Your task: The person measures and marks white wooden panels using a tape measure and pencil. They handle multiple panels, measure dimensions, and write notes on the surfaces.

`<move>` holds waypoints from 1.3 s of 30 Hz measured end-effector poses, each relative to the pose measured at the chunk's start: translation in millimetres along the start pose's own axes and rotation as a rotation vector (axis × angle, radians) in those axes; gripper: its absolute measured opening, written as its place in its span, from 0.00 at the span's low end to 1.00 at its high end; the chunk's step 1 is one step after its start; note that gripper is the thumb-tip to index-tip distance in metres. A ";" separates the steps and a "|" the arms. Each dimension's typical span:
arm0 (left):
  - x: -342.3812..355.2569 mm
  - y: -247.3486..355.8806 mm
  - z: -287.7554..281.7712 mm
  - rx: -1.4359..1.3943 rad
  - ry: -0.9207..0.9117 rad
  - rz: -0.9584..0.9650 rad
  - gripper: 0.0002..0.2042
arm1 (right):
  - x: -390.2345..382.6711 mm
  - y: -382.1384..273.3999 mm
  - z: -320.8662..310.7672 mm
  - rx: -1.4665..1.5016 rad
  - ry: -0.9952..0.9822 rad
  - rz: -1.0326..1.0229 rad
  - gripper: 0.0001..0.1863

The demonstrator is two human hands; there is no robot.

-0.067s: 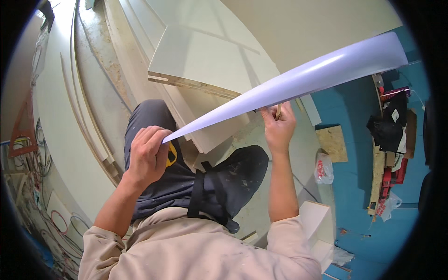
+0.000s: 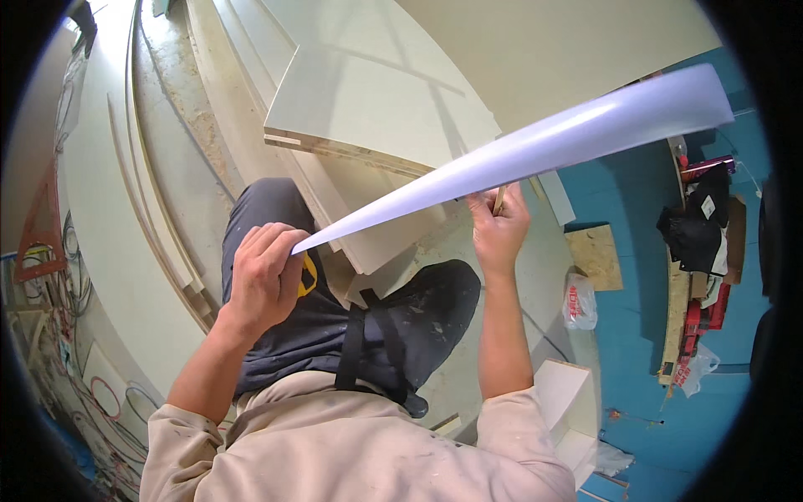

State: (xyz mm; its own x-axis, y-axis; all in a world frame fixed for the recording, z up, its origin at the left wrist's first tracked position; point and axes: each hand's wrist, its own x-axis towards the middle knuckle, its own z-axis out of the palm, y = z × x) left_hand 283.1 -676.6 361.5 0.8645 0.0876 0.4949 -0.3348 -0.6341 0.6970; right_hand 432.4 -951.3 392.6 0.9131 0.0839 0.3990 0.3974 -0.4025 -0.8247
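Note:
My left hand (image 2: pixel 266 272) is closed over my thigh around a yellow-and-black tape measure (image 2: pixel 308 274), mostly hidden by the fingers. From that fist a long glossy white blade (image 2: pixel 577 130) rises to the right, looking wider towards its free end. Past the middle of the blade, my right hand (image 2: pixel 500 230) pinches a thin tan stick (image 2: pixel 499 201) between its fingers. Its fingertips lie partly behind the blade, so I cannot tell whether they touch it. Beyond the blade is a white panel (image 2: pixel 368 105) with a raw layered edge.
Long pale boards (image 2: pixel 238 100) lie stacked ahead of my knees. At the left are tangled cables (image 2: pixel 79 284) and a red triangular frame (image 2: pixel 42 230). A plastic bag (image 2: pixel 580 301), a small board (image 2: pixel 595 257) and a white box (image 2: pixel 565 402) are at my right.
The blade's free end has dipped slightly. Both hands keep their grip and nearly the same place.

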 end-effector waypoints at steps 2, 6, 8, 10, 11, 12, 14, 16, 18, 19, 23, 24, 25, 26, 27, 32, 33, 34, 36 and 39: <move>5.8 3.9 -0.6 0.001 -0.011 0.018 0.07 | -3.7 5.2 3.2 -0.009 0.061 -0.008 0.08; 10.3 8.0 2.8 -0.011 -0.025 0.016 0.07 | -5.0 21.7 6.0 -0.045 0.150 -0.102 0.13; 13.5 8.3 5.3 0.005 -0.030 0.022 0.07 | -3.1 19.4 11.8 0.009 0.192 -0.156 0.14; 17.7 10.5 8.0 0.006 -0.032 0.031 0.06 | -3.8 25.0 9.3 0.021 0.182 -0.149 0.13; 20.6 12.6 8.6 0.001 -0.030 0.038 0.05 | -4.1 27.4 7.7 0.025 0.178 -0.144 0.13; 22.9 14.2 9.3 -0.003 -0.031 0.045 0.05 | -4.7 26.9 8.2 0.043 0.189 -0.130 0.13; 26.3 16.1 12.9 -0.004 -0.022 0.041 0.04 | -4.4 22.6 11.0 0.076 0.212 -0.099 0.12; 27.5 16.9 15.0 0.001 -0.031 0.034 0.03 | -3.6 23.2 10.6 0.059 0.212 -0.114 0.12; 27.1 16.9 15.3 0.014 -0.052 0.018 0.02 | -1.4 24.0 12.7 0.062 0.225 -0.122 0.12; 25.9 17.8 16.0 0.009 -0.053 0.011 0.02 | -0.2 24.9 11.3 0.020 0.214 -0.126 0.12; 23.7 16.9 22.4 -0.039 -0.069 -0.014 0.02 | 1.1 17.3 7.9 -0.071 0.188 -0.132 0.13; 23.8 17.6 23.0 -0.054 -0.074 -0.023 0.02 | 1.8 15.6 7.3 -0.088 0.182 -0.134 0.13; 24.1 18.2 23.5 -0.070 -0.078 -0.031 0.02 | 1.9 15.3 6.8 -0.105 0.176 -0.136 0.13; 24.3 18.7 24.5 -0.074 -0.083 -0.026 0.02 | 1.4 16.2 6.0 -0.100 0.179 -0.137 0.13; 24.4 18.8 25.5 -0.076 -0.085 -0.021 0.02 | 1.5 17.7 6.1 -0.092 0.180 -0.141 0.14; 23.1 17.1 26.7 -0.061 -0.097 -0.028 0.03 | 3.6 23.7 6.3 -0.094 0.180 -0.168 0.15; 22.2 16.1 26.6 -0.056 -0.102 -0.033 0.03 | 3.8 22.6 5.9 -0.104 0.178 -0.173 0.15; 21.5 15.4 26.8 -0.052 -0.107 -0.037 0.03 | 3.9 21.7 5.5 -0.114 0.176 -0.177 0.15; 20.8 14.7 27.7 -0.072 -0.103 -0.043 0.03 | 3.9 20.7 4.5 -0.090 0.165 -0.147 0.16; 19.6 14.1 29.3 -0.081 -0.105 -0.054 0.03 | 3.3 17.9 2.0 -0.090 0.150 -0.120 0.15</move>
State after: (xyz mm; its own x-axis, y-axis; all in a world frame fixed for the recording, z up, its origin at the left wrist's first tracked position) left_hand 306.3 -706.3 365.8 0.9149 0.0365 0.4020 -0.3125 -0.5665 0.7625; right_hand 442.8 -956.4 378.3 0.8331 0.0021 0.5531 0.4866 -0.4783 -0.7311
